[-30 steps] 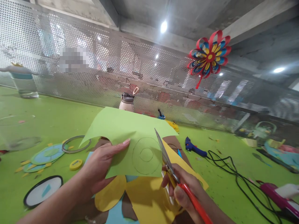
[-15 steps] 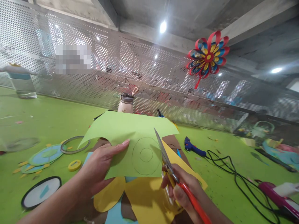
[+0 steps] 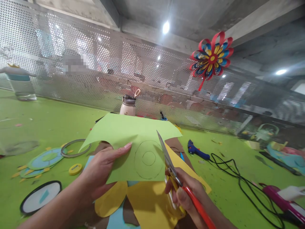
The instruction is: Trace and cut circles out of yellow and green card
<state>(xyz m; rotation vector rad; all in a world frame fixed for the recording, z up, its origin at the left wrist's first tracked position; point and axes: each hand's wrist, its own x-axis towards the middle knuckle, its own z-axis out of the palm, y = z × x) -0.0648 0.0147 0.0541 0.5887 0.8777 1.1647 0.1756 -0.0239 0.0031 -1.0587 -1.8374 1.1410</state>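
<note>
Left hand [image 3: 100, 173] pinches a light green paper sheet [image 3: 128, 143] held up off the green table [image 3: 43, 124], thumb on top near the sheet's left half, fingers hidden under it. Sheet sits at frame centre and carries two pencilled concentric circles [image 3: 148, 159]. Right hand [image 3: 186, 194] is closed round the red handles of scissors [image 3: 170, 165] at 5 o'clock of the sheet; blades meet the sheet's right edge just beside the outer circle, how far apart the blades are cannot be told. Yellow paper [image 3: 152, 200] and brown and blue pieces lie under both hands. Containers: pale bottle with lid and loop [image 3: 128, 105] at 12 o'clock behind the sheet, contents not visible; clear jar [image 3: 21, 87] at 10 o'clock by the perforated metal screen, contents unclear. Blue glue gun [image 3: 196, 151] with black cable at 3 o'clock. Ring, yellow tape roll [image 3: 75, 169] and paper discs at 9 o'clock. Paper flower [image 3: 211, 58] hangs on the screen at 1 o'clock.
</note>
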